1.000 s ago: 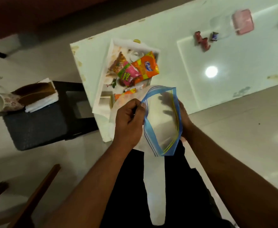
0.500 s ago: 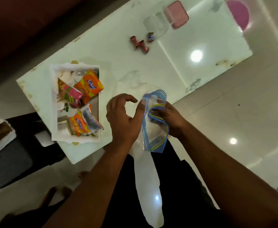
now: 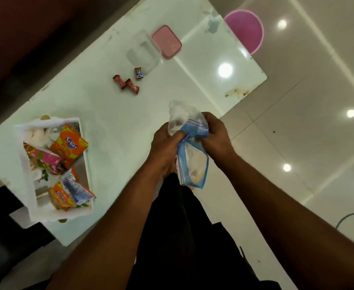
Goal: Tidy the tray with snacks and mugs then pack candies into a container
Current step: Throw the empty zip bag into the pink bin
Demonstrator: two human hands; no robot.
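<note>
left hand (image 3: 165, 143) and right hand (image 3: 218, 137) both clutch the clear blue-edged plastic zip bag (image 3: 193, 164), seemingly light, limp and slippery, probably best pinched along its stiffer seal.

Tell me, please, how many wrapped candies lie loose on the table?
3. One red candy touches a second red candy mid-table; a brown-and-blue candy lies just beyond, by the clear container. Others may hide among the snacks in the tray.

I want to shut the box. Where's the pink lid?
Head view: the pink rectangular plastic lid lies far across the white table, beside the clear plastic container.
</note>
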